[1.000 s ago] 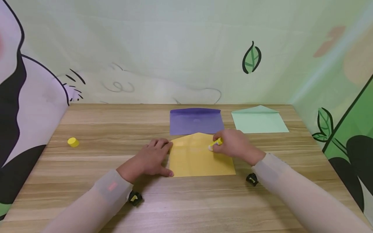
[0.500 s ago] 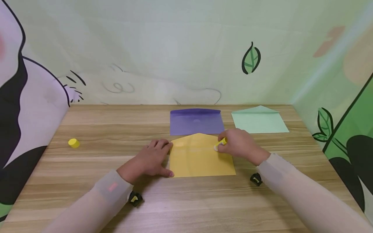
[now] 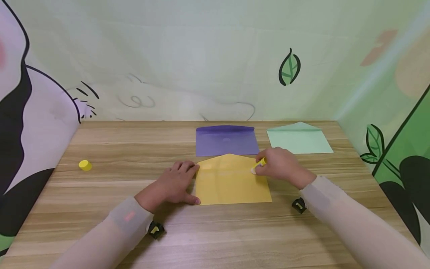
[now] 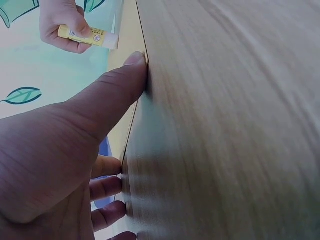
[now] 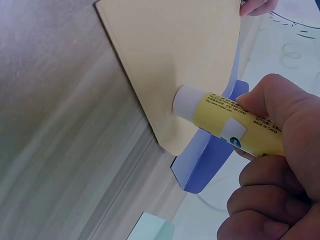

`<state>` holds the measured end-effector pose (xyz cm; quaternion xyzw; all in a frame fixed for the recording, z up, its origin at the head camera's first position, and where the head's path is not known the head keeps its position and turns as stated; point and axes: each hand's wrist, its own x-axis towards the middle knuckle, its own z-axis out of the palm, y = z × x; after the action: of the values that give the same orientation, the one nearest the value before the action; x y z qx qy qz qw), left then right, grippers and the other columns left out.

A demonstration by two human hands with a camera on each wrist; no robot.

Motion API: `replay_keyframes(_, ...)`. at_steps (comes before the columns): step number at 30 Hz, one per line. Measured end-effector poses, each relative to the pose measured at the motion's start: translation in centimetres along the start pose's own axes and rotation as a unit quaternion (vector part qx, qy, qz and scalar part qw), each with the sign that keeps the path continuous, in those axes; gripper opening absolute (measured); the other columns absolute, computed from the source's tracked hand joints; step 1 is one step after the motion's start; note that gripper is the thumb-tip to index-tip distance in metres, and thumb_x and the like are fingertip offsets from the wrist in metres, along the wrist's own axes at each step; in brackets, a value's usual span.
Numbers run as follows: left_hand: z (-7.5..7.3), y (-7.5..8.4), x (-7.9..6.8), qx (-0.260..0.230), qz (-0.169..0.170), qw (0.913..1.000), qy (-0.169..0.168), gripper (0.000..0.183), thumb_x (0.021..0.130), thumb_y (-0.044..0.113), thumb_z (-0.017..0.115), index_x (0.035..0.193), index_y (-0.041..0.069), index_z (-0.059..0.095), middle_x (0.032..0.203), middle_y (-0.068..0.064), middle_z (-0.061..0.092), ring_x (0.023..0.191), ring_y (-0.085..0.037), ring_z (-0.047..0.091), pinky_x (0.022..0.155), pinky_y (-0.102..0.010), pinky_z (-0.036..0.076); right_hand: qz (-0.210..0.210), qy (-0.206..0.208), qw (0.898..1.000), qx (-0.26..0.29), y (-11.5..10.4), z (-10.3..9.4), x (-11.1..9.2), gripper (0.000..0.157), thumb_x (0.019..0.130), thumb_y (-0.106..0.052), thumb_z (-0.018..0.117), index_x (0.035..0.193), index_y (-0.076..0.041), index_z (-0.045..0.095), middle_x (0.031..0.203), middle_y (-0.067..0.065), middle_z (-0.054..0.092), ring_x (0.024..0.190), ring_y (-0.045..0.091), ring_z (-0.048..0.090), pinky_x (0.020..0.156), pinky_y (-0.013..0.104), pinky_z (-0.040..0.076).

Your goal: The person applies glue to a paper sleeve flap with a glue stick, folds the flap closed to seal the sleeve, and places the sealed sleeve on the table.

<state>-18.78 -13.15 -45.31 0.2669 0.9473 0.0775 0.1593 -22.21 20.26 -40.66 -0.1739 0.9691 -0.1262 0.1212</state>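
Our right hand (image 3: 279,165) clamps a yellow glue stick (image 5: 237,124) between thumb and fingers, its white tip set on the paper at the right side of a yellow envelope (image 3: 228,186). We rest our left hand (image 3: 173,184) at the opposite edge, thumb and fingers spread apart, the thumb by the near corner and the fingertips farther up that side. The yellow envelope lies before us on a wood-grain tabletop (image 3: 215,239), its pointed flap open and directed away from us, the peak meeting the lower edge of a purple envelope (image 3: 225,144) in the head view. A mint-green envelope (image 3: 299,142) lies to the right of the purple one, apart from it, near the back of the tabletop. Well to our left sits a small yellow cap (image 3: 85,165). Behind the tabletop hangs a pale green backdrop (image 3: 188,56) printed with leaves and bold black outlines.
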Motion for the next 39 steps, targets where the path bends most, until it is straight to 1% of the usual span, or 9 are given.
replay_keyframes(3,0.0,0.0,0.0,-0.001,-0.001,1.0000,-0.001,0.111,0.078,0.067,0.073,0.157,0.005,0.027,0.156,-0.015,0.031,0.141,-0.040,0.030,0.106,-0.063,0.037,0.007,-0.002,1.000,0.007,0.2,-0.1,0.0,0.036,0.083,-0.035,0.072,0.109,-0.010,0.076,0.083,-0.002,0.071,0.059,0.012,0.052,0.055,0.028,0.040)
replay_keyframes(9,-0.1,0.0,-0.1,-0.002,-0.001,1.0000,-0.002,0.111,0.078,0.067,0.073,0.157,0.004,0.027,0.156,-0.015,0.031,0.141,-0.040,0.030,0.106,-0.063,0.037,0.020,-0.009,0.999,0.024,0.7,-0.3,0.0,0.034,0.082,-0.032,0.070,0.108,-0.011,0.077,0.107,0.003,0.074,0.056,0.012,0.046,0.053,0.027,0.035)
replay_keyframes(10,-0.1,0.0,-0.1,-0.002,0.000,1.0000,-0.002,0.111,0.078,0.067,0.073,0.157,0.004,0.027,0.156,-0.015,0.031,0.141,-0.040,0.030,0.106,-0.063,0.037,0.022,-0.012,0.999,0.026,0.7,-0.3,0.0,0.034,0.082,-0.032,0.070,0.108,-0.011,0.077,0.107,0.003,0.074,0.055,0.012,0.045,0.053,0.027,0.034)
replay_keyframes(12,0.0,-0.1,-0.1,-0.001,0.000,1.0000,-0.003,0.111,0.078,0.068,0.073,0.158,0.004,0.027,0.156,-0.015,0.030,0.142,-0.040,0.030,0.106,-0.063,0.037,0.027,-0.019,0.999,0.030,0.9,-0.4,0.0,0.034,0.082,-0.032,0.069,0.108,-0.011,0.077,0.098,0.001,0.074,0.055,0.012,0.044,0.053,0.027,0.034)
replay_keyframes(16,0.0,-0.1,-0.1,-0.002,0.000,1.0000,-0.001,0.111,0.078,0.068,0.073,0.158,0.005,0.027,0.156,-0.014,0.031,0.142,-0.040,0.030,0.106,-0.063,0.037,0.035,-0.026,0.999,0.029,1.0,-0.7,0.1,0.033,0.082,-0.031,0.069,0.107,-0.011,0.077,0.090,-0.001,0.072,0.059,0.014,0.047,0.054,0.028,0.036)
replay_keyframes(22,0.0,0.0,-0.1,-0.004,0.002,1.0000,0.004,0.111,0.078,0.068,0.073,0.157,0.005,0.028,0.156,-0.015,0.032,0.141,-0.040,0.030,0.105,-0.063,0.037,0.044,-0.024,0.998,0.023,1.1,-0.8,0.0,0.034,0.082,-0.038,0.073,0.105,-0.013,0.078,0.107,0.003,0.074,0.068,0.016,0.054,0.059,0.029,0.041)
replay_keyframes(25,-0.1,0.0,-0.2,-0.005,0.003,1.0000,0.004,0.111,0.078,0.067,0.073,0.157,0.004,0.028,0.156,-0.015,0.031,0.141,-0.040,0.030,0.105,-0.063,0.037,0.045,-0.024,0.999,0.015,1.0,-0.8,0.0,0.035,0.081,-0.040,0.074,0.105,-0.014,0.078,0.108,0.004,0.074,0.071,0.017,0.055,0.061,0.030,0.043)
replay_keyframes(30,-0.1,-0.1,-0.2,-0.005,0.005,1.0000,0.006,0.111,0.078,0.067,0.074,0.157,0.005,0.028,0.156,-0.015,0.031,0.141,-0.040,0.030,0.105,-0.063,0.038,0.044,-0.025,0.999,0.009,1.1,-0.8,-0.1,0.035,0.082,-0.040,0.074,0.104,-0.014,0.078,0.102,0.003,0.074,0.070,0.016,0.055,0.061,0.030,0.043)
replay_keyframes(39,0.1,-0.4,-0.3,-0.016,0.015,0.9997,0.014,0.111,0.078,0.065,0.075,0.157,0.004,0.028,0.155,-0.016,0.032,0.141,-0.041,0.031,0.108,-0.062,0.036,0.049,-0.020,0.998,0.018,1.6,-0.7,-0.3,0.036,0.081,-0.037,0.072,0.108,-0.014,0.077,0.078,-0.004,0.068,0.063,0.015,0.051,0.056,0.029,0.039)
